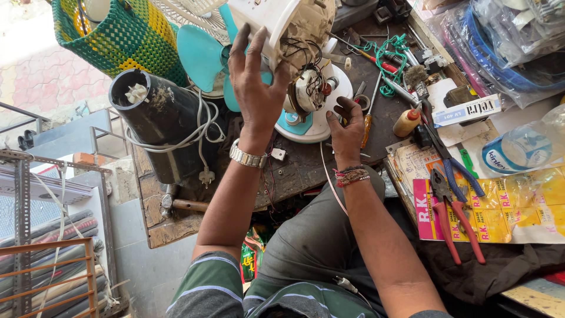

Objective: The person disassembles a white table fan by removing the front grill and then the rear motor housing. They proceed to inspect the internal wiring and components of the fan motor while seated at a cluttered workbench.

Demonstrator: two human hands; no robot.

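**White plastic fan housing gripped over a cluttered wooden bench**

White, dusty plastic fills the left hand (254,76), whose fingers are spread and pressed against the fan motor housing (276,20), holding it tilted. A metal-link wristwatch (247,156) circles that wrist. Just below the housing, thin black and red wires (306,65) trail loosely into the exposed motor (309,88), a rounded pale lump with copper-coloured parts. The right hand (347,126) rests half curled beside the motor, fingers bent and grimy, closed on nothing that can be seen; two or three bead-and-thread bands (352,175) wrap its wrist.

Left of the housing, smooth teal fan blades (203,56) show, two of them clearly visible. Under the housing sits the round white fan base (321,126) with a teal patch. Further left of the housing lies one black cylindrical body (165,121), matte and dusty, with a white cord (197,132) looped around it. Beyond it hangs one woven green-and-yellow basket (126,32).

Right of the housing, the worn wooden bench (294,171) carries one small yellowish squeeze bottle (406,122), a coil of green wire (391,56) and a red-handled screwdriver (376,60). Farther right lie two pairs of pliers: one blue-handled (456,171), one red-handled (450,215), the latter on glossy yellow-and-pink packets (500,212).
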